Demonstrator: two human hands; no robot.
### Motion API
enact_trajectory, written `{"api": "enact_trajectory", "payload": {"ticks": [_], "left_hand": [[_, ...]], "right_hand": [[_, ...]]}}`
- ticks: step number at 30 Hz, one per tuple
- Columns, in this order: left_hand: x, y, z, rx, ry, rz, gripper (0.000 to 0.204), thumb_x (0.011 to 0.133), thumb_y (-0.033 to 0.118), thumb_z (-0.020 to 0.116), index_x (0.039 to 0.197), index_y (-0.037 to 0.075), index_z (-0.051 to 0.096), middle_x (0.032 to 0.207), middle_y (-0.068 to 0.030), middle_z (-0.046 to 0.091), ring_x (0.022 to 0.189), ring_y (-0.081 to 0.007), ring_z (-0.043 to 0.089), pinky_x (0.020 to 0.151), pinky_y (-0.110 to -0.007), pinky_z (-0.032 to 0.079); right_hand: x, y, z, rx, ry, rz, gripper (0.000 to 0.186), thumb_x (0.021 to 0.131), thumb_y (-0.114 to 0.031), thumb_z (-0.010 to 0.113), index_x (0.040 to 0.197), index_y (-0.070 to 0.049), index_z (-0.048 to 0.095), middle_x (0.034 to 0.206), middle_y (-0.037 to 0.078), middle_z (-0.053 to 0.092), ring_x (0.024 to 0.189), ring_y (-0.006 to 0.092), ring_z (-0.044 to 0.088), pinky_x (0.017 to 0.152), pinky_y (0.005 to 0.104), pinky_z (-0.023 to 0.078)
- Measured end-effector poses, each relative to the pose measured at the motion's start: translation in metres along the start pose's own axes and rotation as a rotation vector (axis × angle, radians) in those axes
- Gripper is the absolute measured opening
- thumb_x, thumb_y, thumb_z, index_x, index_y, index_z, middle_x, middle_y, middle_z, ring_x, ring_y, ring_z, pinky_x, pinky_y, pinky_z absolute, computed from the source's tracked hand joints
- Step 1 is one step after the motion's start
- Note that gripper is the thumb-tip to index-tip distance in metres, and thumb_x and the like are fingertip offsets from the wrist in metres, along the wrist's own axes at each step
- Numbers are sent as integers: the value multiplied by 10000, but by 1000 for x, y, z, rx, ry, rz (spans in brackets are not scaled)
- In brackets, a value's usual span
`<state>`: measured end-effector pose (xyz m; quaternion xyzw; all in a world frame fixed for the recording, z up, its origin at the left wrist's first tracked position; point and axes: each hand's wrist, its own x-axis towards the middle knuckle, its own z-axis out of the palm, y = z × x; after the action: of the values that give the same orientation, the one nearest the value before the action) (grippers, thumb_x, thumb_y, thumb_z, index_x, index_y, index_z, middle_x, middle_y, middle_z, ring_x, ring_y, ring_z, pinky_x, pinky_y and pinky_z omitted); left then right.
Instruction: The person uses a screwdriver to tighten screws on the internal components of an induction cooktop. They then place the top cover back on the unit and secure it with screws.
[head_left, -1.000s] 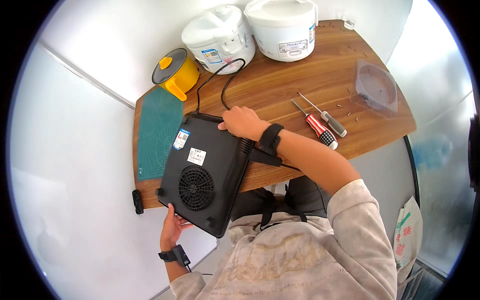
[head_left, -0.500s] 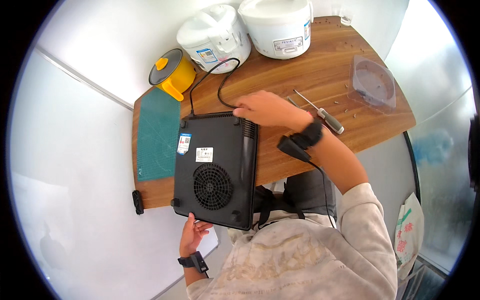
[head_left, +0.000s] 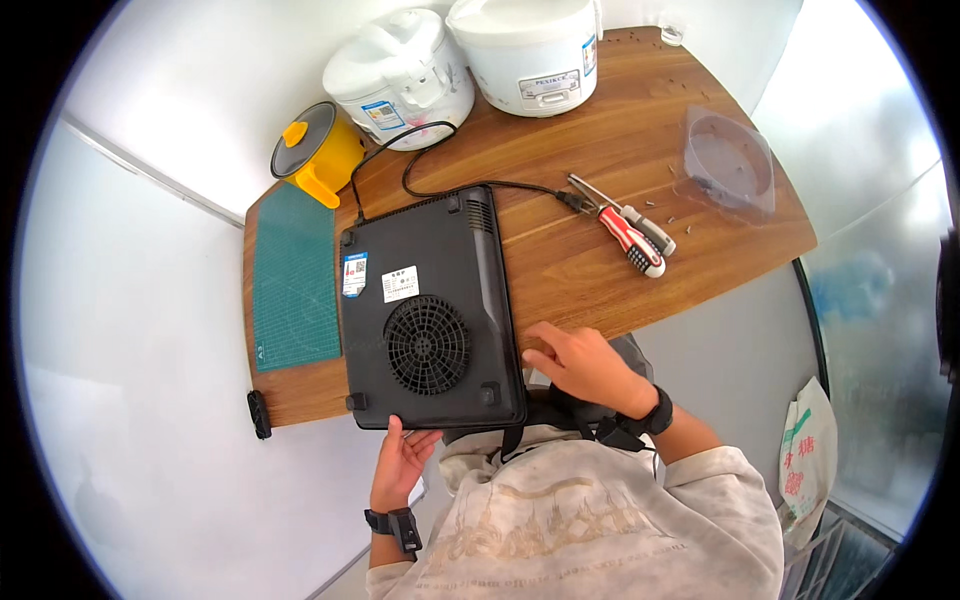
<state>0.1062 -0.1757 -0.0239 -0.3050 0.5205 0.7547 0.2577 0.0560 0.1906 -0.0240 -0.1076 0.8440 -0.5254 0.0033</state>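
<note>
A black induction cooker [head_left: 400, 370] lies upside down across the table's near edge. Its round fan grille, small feet and two labels face up. At its near edge, my left hand [head_left: 403, 465] has the thumb on the upturned base and the other fingers underneath. Just right of the cooker's side is my right hand [head_left: 585, 368], fingers loosely bent and holding nothing; whether its fingertips touch the casing is hard to tell. From the far left corner a black power cord [head_left: 410, 170] loops out, its plug [head_left: 575, 202] beside a red-and-white screwdriver [head_left: 632, 243].
A grey-handled screwdriver [head_left: 648, 230] lies next to the red one. Small screws are scattered near a clear plastic tray [head_left: 728, 165]. Two white rice cookers [head_left: 400, 85] and a yellow pot [head_left: 325, 155] stand at the back. On the left lies a green cutting mat [head_left: 295, 280].
My right hand has moved from the cooker's far right corner toward me, to its near right side. The plug now lies by the screwdrivers. The cooker has turned slightly.
</note>
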Motion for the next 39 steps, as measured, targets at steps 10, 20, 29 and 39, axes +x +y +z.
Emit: {"api": "enact_trajectory", "payload": {"ticks": [10,20,29,39], "left_hand": [[-6,1,21,87,-49,-90,701,1049,610,406,1247,-40,580,1248,-223,689,1198,-300,670,837,-338,610],[-2,7,45,302,-248,-161,866,1039,678,274,1393,-71,523,1391,-222,620,1254,-311,632,898,-384,581],[-9,12,43,335,-296,-223,865,1039,683,241,1414,-48,511,1386,-223,622,1210,-297,654,880,-370,580],[3,7,39,300,-395,-206,840,1042,664,286,1439,-49,486,1434,-214,588,1233,-285,641,902,-360,573]], "right_hand": [[5,0,-40,-279,309,-7,239,932,-219,682,1113,-66,654,982,156,685,911,366,679,741,468,567],[31,50,-140,-812,423,214,499,863,-289,776,1289,-85,616,1283,190,588,1164,355,600,964,458,481],[41,63,-140,-954,341,263,567,741,-243,797,1269,-178,599,1017,124,604,964,310,602,812,438,437],[62,48,-134,-1028,448,268,454,743,-221,749,1180,-162,643,1008,134,588,913,304,610,811,443,423]]}}
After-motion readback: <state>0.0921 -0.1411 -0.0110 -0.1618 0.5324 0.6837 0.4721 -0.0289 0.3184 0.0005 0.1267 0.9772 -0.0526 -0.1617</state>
